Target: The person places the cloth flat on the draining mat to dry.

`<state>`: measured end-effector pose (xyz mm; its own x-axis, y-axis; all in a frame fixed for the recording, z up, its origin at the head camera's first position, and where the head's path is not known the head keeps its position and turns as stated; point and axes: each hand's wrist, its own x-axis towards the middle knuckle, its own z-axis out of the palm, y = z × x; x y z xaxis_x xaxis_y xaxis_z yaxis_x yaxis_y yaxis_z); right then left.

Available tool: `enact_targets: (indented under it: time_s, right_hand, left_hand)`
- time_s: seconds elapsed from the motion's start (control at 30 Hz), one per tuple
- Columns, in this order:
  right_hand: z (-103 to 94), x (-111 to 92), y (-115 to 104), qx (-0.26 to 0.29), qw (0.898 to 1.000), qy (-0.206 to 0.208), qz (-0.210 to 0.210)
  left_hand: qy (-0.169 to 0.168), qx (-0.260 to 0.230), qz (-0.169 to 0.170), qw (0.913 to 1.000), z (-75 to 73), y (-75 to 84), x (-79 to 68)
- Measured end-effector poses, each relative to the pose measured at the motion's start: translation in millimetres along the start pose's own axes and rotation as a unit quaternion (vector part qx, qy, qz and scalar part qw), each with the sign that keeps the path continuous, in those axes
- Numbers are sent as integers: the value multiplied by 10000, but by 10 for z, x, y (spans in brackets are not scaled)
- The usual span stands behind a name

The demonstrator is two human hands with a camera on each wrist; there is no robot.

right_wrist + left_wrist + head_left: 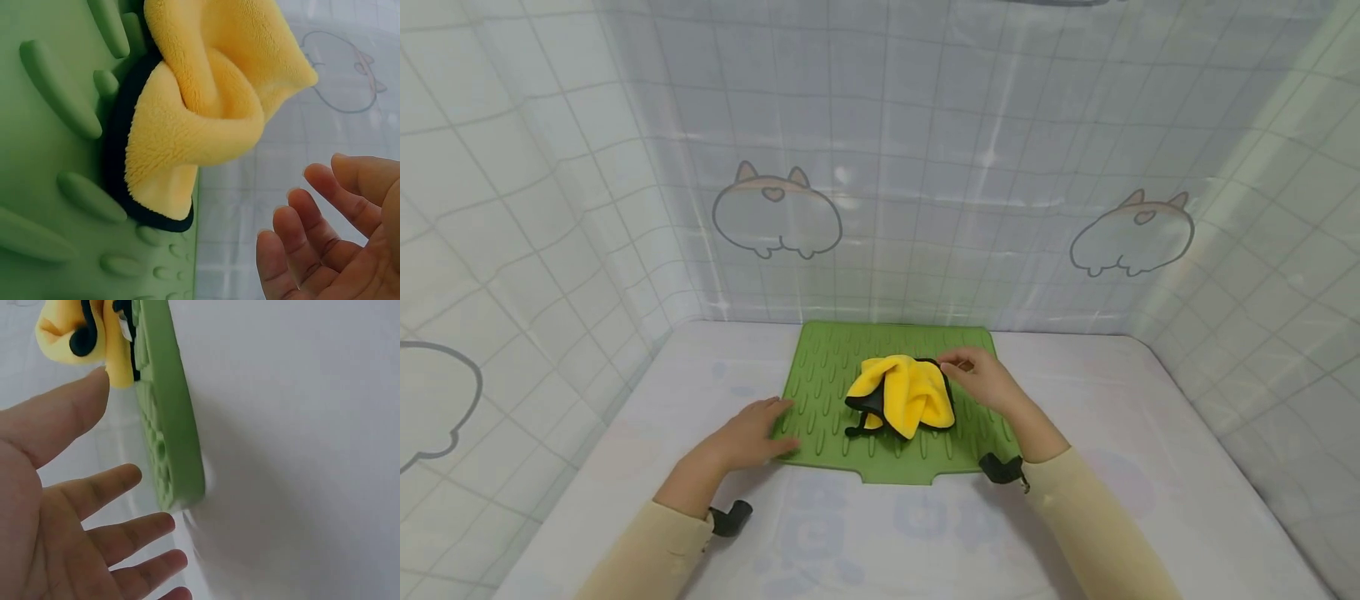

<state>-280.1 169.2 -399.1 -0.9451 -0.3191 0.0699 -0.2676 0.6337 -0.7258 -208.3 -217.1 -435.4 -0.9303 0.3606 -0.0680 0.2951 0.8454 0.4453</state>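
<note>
A crumpled yellow cloth with black edging lies on a green ridged mat. A black loop with a rounded end sticks out at the cloth's near left side. My left hand is at the mat's left edge, thumb and fingers spread, holding nothing. Just right of the cloth is my right hand, its fingers loosely bent. In the right wrist view, a gap shows between the right hand's fingertips and the cloth's fuzzy folds.
The mat lies on a white, faintly patterned table cover, with a short tab on its near edge. Behind and at both sides hang pale grid-patterned sheets with cartoon animal drawings. A small black device is worn at each wrist.
</note>
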Motion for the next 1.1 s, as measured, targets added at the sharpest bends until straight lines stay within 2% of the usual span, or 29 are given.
enact_targets:
  time_s: [0.2, 0.5, 0.7, 1.1]
  right_hand:
    - [3, 5, 65, 23, 10000, -15, 89]
    - [7, 46, 138, 115, 9988, -96, 471]
    - [7, 86, 166, 113, 9983, -177, 546]
    - [76, 180, 305, 86, 9975, -304, 635]
  left_hand:
    - [171, -280, 1, 9995, 22, 124, 14]
    - [518, -329, -78, 9981, 53, 302, 79]
    - [684, -441, -135, 9966, 74, 420, 148]
    - [551, -1525, -344, 9862, 173, 557, 326]
